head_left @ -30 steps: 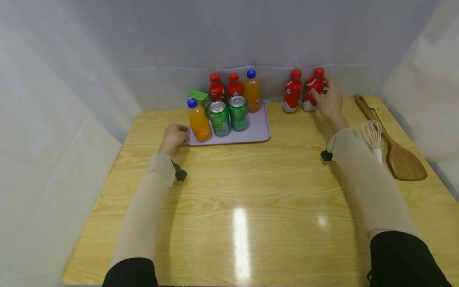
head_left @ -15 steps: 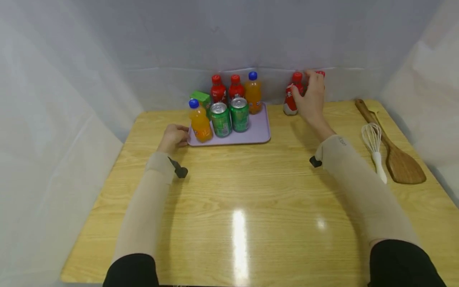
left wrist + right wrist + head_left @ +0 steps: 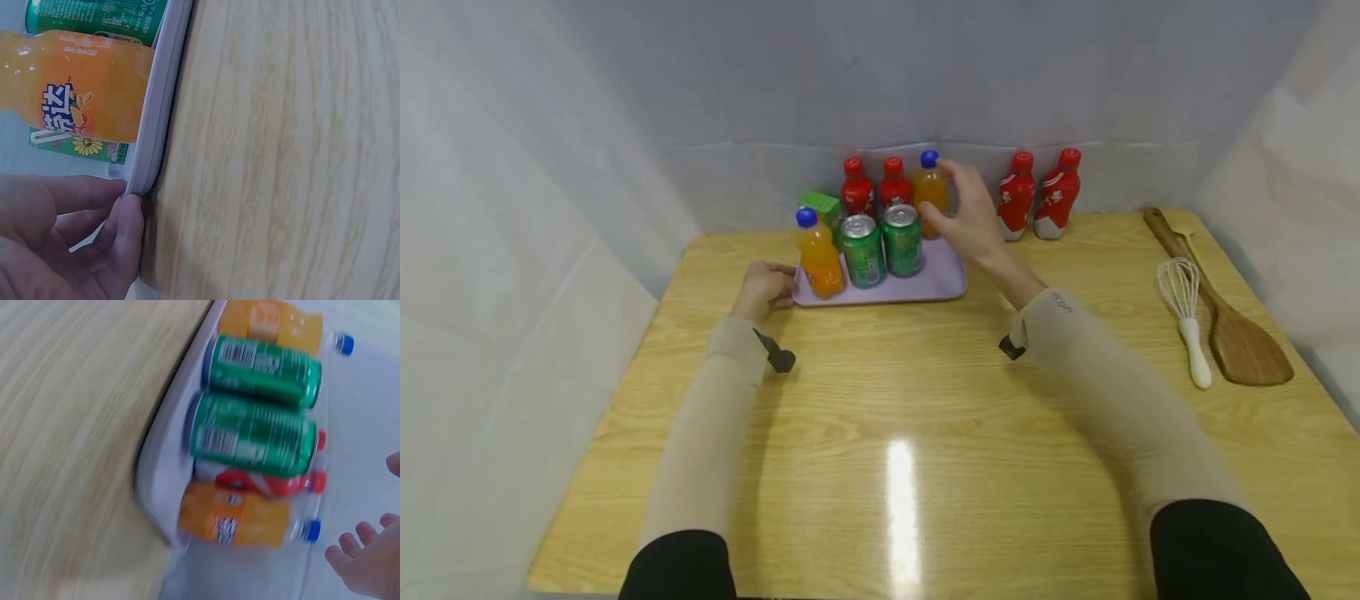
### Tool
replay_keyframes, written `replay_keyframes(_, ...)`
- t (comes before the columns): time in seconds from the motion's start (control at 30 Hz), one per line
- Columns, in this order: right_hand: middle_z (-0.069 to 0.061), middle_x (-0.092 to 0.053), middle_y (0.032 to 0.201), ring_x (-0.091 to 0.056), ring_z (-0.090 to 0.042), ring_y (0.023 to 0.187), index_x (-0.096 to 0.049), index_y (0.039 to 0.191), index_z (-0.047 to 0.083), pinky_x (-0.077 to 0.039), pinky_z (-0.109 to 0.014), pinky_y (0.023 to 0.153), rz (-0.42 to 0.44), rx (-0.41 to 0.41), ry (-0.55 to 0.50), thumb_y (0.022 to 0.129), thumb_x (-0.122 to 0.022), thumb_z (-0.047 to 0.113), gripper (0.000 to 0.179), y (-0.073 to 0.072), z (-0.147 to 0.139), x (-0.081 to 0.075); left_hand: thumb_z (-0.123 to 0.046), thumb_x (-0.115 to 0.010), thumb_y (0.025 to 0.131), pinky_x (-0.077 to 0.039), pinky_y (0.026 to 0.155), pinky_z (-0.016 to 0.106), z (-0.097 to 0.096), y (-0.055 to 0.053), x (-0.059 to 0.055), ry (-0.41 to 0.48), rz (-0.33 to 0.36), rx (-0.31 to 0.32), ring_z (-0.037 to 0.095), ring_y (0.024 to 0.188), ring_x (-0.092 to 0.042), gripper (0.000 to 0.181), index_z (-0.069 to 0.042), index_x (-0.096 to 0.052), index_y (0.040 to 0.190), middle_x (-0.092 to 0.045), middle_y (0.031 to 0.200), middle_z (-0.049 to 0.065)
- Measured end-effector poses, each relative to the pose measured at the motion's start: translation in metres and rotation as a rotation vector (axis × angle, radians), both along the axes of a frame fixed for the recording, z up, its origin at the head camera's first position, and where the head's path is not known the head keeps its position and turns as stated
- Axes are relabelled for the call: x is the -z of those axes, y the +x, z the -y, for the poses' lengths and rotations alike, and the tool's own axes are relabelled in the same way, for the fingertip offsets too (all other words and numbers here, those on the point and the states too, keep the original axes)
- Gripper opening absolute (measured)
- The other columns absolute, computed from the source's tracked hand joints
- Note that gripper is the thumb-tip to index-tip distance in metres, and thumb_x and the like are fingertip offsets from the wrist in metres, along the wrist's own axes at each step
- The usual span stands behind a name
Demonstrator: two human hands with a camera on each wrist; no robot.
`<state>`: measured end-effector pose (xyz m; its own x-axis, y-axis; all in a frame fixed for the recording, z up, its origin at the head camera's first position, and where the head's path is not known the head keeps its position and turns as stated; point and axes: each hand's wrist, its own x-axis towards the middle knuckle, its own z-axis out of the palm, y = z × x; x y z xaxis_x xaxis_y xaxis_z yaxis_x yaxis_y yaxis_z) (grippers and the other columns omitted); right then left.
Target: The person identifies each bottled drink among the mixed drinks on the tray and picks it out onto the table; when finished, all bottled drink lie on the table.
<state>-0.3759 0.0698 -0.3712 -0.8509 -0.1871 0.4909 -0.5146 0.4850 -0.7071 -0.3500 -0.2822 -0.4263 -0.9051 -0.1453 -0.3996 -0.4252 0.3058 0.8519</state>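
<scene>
"Two hands out; what has each got?"

"My left hand [image 3: 767, 290] pinches the near left corner of the lilac tray [image 3: 936, 283] between thumb and fingers. My right hand [image 3: 973, 221] has nothing in its grasp; thumb and fingers stand apart, just beside the orange bottle [image 3: 929, 187] upright at the tray's back right."

"Which step is that?"

"I'd call it steadying the tray while lining up on that bottle."

"And next?"

"Likely I need to close round it below the cap, minding the green can [image 3: 902, 248] in front, and keep my left pinch firm so nothing slides."
</scene>
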Motion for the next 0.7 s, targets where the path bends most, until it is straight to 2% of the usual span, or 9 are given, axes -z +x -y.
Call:
replay_keyframes(0.13, -0.012, -0.048, 0.157, -0.046, -0.031, 0.145, -0.041, 0.162, 0.014, -0.039, -0.044, 0.127, -0.006, -0.041, 0.1, 0.099, -0.072, 0.028, 0.072, 0.004, 0.023, -0.001, 0.005, -0.058, 0.094, -0.059, 0.07, 0.015, -0.001, -0.002, 0.001, -0.027, -0.003, -0.004, 0.011, 0.091, -0.063, 0.056, 0.0, -0.055, 0.15, -0.06, 0.138, 0.018)
replay_keyframes(0.27, -0.013, -0.049, 0.156, -0.047, -0.032, 0.143, -0.04, 0.162, 0.014, -0.045, -0.048, 0.122, -0.028, -0.061, 0.177, 0.098, -0.074, 0.031, 0.074, 0.007, 0.048, 0.003, 0.005, -0.058, 0.095, -0.059, 0.071, 0.015, 0.0, -0.002, 0.001, -0.047, 0.0, 0.005, 0.012, 0.093, -0.062, 0.056, 0.0, -0.054, 0.15, -0.06, 0.137, 0.019)
replay_keyframes(0.4, -0.013, -0.047, 0.156, -0.046, -0.031, 0.143, -0.039, 0.162, 0.017, -0.048, -0.046, 0.12, -0.044, -0.061, 0.237, 0.097, -0.074, 0.038, 0.077, 0.01, 0.073, 0.01, 0.003, -0.059, 0.095, -0.06, 0.073, 0.016, 0.001, -0.003, 0.002, -0.059, 0.0, 0.014, 0.012, 0.094, -0.062, 0.056, 0.001, -0.055, 0.15, -0.061, 0.137, 0.019)
replay_keyframes(0.53, -0.012, -0.041, 0.161, -0.04, -0.032, 0.148, -0.037, 0.164, 0.019, -0.044, -0.046, 0.125, -0.056, -0.043, 0.322, 0.097, -0.073, 0.047, 0.081, 0.012, 0.095, 0.016, 0.002, -0.061, 0.096, -0.06, 0.074, 0.016, 0.002, -0.003, 0.001, -0.072, 0.005, 0.017, 0.013, 0.096, -0.062, 0.055, 0.0, -0.055, 0.15, -0.06, 0.14, 0.019)
replay_keyframes(0.7, -0.012, -0.037, 0.166, -0.034, -0.034, 0.155, -0.033, 0.166, 0.021, -0.034, -0.049, 0.131, -0.082, 0.017, 0.479, 0.095, -0.069, 0.059, 0.088, 0.012, 0.115, 0.019, 0.001, -0.062, 0.095, -0.061, 0.074, 0.017, 0.001, -0.003, 0.001, -0.08, 0.006, 0.015, 0.012, 0.094, -0.063, 0.055, -0.001, -0.057, 0.149, -0.06, 0.144, 0.02)
